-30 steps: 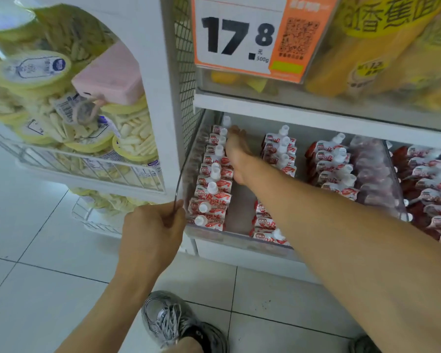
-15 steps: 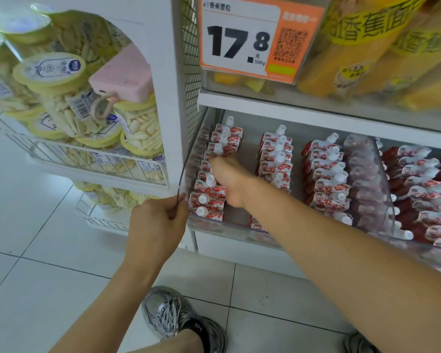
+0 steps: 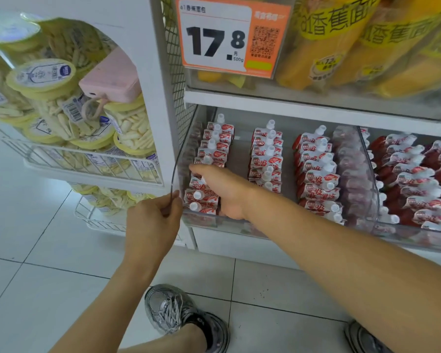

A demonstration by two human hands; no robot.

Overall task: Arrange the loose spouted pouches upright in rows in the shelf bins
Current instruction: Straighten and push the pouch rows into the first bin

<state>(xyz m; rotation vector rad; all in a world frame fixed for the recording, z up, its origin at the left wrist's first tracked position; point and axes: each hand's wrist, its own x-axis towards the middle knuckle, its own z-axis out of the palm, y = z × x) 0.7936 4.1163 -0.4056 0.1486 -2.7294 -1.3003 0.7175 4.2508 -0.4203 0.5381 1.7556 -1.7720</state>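
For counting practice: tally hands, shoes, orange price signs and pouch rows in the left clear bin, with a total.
Hands: 2, left hand, right hand
Shoes: 2, left shoe, right shoe
Orange price sign: 1
Pouch rows in left clear bin: 3
Total: 8

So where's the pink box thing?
In the head view, upper left, the pink box rests on the yellow-lidded snack tubs in the wire basket, left of the white shelf post.

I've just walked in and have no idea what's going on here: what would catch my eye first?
Probably the big orange price sign reading 17.8, hanging on the upper shelf. Below it, red-and-white spouted pouches stand in neat rows in a clear bin, where the right hand reaches into the leftmost row. The left hand grips the bin's front corner.
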